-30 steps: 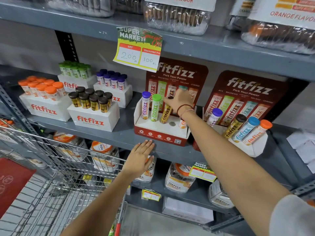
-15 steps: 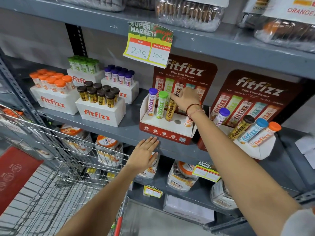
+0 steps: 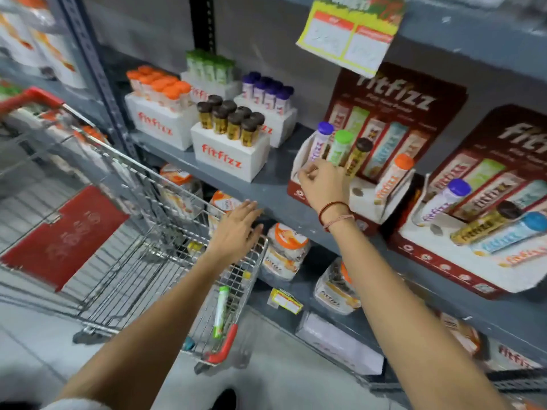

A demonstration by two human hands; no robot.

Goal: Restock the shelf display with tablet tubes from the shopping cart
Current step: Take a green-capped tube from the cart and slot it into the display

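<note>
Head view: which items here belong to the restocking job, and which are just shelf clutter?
Job items:
- display stand
- green-capped tube lying in the shopping cart
- empty slot
- right hand
- left hand

Bystanders:
- price tag
- white boxes of tubes
- jars below

price tag (image 3: 350, 34): top cut off by the upper edge; the handwritten figures are smeared and unreadable.
right display stand (image 3: 461, 255): runs off the right edge; its brand lettering is cut short.
left display stand (image 3: 364, 202): front left corner hidden behind the right hand (image 3: 322, 184); lower ends of the three leaning tubes covered by the fingers.
right hand: whether it pinches anything cannot be told.
shopping cart (image 3: 142, 261): motion-blurred; the goods at its far end are an unreadable smear.
green tube (image 3: 221, 310): label too small to read.
small print on the stand backboards: blurred.
lower shelf jars (image 3: 284, 255): labels smeared.
</note>
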